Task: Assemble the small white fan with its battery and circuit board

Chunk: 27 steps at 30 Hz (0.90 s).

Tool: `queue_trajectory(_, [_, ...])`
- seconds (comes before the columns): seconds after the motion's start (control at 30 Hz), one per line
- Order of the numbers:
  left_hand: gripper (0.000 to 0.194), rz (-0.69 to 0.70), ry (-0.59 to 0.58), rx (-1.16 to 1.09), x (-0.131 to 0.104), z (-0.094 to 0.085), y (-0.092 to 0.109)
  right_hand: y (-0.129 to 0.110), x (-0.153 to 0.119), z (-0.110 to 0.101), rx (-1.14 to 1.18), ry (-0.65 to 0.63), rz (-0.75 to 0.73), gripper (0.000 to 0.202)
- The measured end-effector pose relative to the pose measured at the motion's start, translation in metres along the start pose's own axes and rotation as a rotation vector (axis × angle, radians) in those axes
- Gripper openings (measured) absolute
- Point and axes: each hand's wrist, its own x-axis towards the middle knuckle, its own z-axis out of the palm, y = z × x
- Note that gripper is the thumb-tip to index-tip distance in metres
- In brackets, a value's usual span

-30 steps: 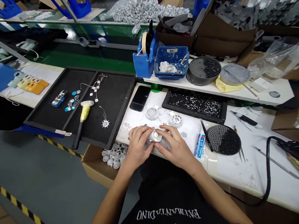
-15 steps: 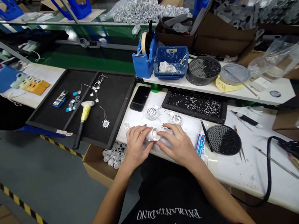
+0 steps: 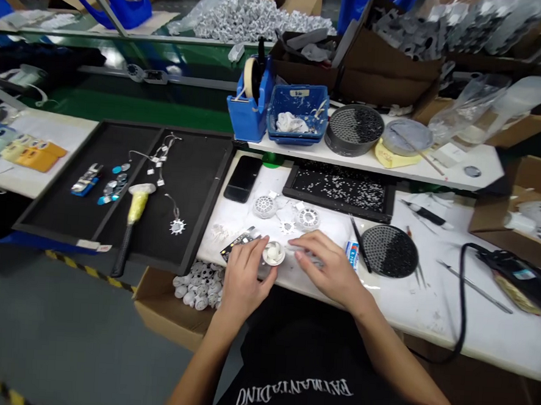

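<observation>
White and smudged, the counter (image 3: 446, 323) runs below a matching shelf (image 3: 364, 167), with a glossy green surface (image 3: 166, 107) behind. At the near edge of the counter, just in front of the person's body, a small white plastic cup (image 3: 273, 253) sits in the left hand (image 3: 245, 271). Its round mouth faces up toward the head camera, showing a pale knob inside; the long axis is so foreshortened that its exact tilt cannot be told. The left hand is curled, thumb below and forefinger above, pinching the cup's side. The right hand (image 3: 324, 261) is half spread, its fingers loosely bent and the thumb parted from them, just beside the cup; something pale and blurred shows by its fingertips, too unclear to name.

Beyond the hands lie two round white grilles (image 3: 265, 206), thin-ribbed like spoked wheels, and between them a flat star-shaped piece (image 3: 287, 227). A dark strip (image 3: 239, 243) lies beside the left hand's fingers. Near the right hand are a blue-and-white tube (image 3: 352, 254), slim black tweezers (image 3: 360, 244) and a round perforated dish (image 3: 389, 251) partly covered by black grains. A hammer (image 3: 128, 236) with a crinkled yellow wrapping rests on the matte black tray (image 3: 197, 167).
</observation>
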Motion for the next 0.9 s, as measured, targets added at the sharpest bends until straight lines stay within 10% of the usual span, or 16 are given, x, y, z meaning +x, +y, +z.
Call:
queue_trajectory(0.23, [0.065, 0.0, 0.08, -0.047, -0.013, 0.035, -0.007, -0.005, -0.021, -0.023, -0.165, -0.083, 0.007, 0.026])
queue_trajectory(0.47, [0.069, -0.138, 0.096, 0.011, -0.006, 0.044, 0.001, 0.011, -0.111, -0.19, -0.576, 0.568, 0.552, 0.041])
queue_trajectory(0.57, [0.065, -0.149, 0.088, 0.071, 0.0, 0.045, 0.001, 0.018, -0.148, -0.227, -0.668, 0.681, 0.704, 0.039])
queue_trajectory(0.7, [0.061, -0.122, 0.111, 0.13, 0.005, 0.05, 0.001, 0.028, -0.151, -0.199, -0.621, 0.618, 0.716, 0.036])
queue_trajectory(0.9, [0.054, -0.038, 0.174, 0.113, -0.001, 0.048, 0.006, 0.014, -0.078, -0.099, -0.395, 0.328, 0.432, 0.033])
